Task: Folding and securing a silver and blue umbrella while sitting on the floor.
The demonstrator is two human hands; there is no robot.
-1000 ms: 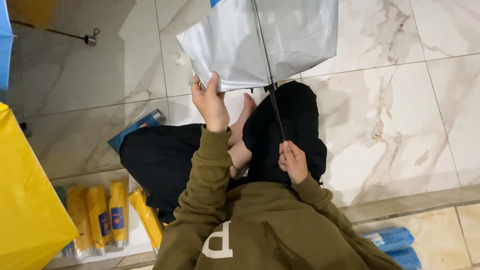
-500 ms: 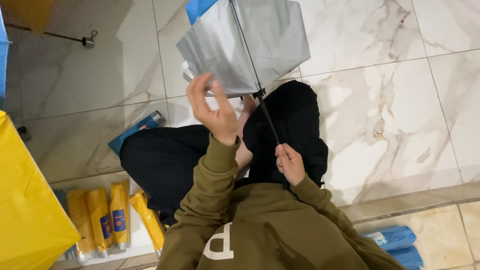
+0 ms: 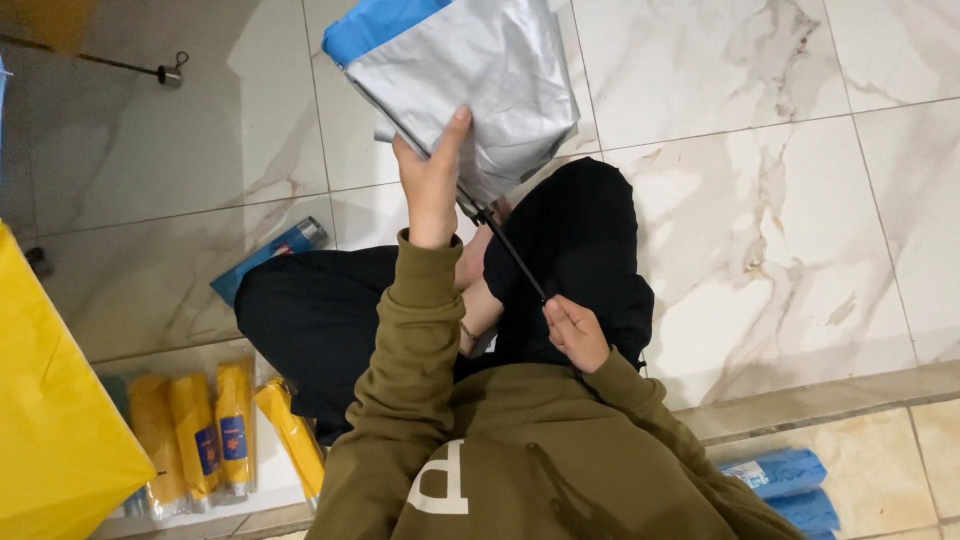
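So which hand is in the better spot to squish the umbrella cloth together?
Probably the left hand. It is already up on the silver cloth of the umbrella, while the right hand is down low, pinching the thin black shaft near the lap.

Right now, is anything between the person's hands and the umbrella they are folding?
Nothing visible. The left hand already presses against the silver canopy of the umbrella, and the right hand grips the lower end of its black shaft above the lap. Both are in direct contact.
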